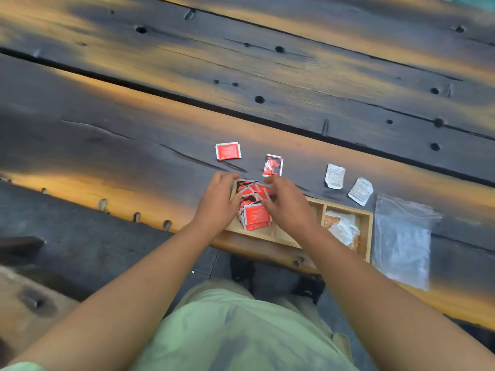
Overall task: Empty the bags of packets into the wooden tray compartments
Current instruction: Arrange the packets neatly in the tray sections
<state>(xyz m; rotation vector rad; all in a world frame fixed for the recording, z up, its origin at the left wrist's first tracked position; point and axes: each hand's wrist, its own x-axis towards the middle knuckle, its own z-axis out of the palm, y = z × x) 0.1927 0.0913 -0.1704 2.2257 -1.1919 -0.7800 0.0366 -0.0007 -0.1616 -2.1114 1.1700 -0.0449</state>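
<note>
The left hand (217,203) and right hand (290,204) touch the red packets (254,214) in the left box of the tray (366,231). Whether they hold any cannot be told.

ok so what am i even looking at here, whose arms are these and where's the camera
No machine: a person works with bare hands, filmed by one camera on their head, looking down. The left hand and right hand are on a pile of red packets in the left compartment of the wooden tray; whether either grips one is unclear. The right compartment holds pale packets. On the table lie two loose red packets, two white packets and, right of the tray, a clear plastic bag.
</note>
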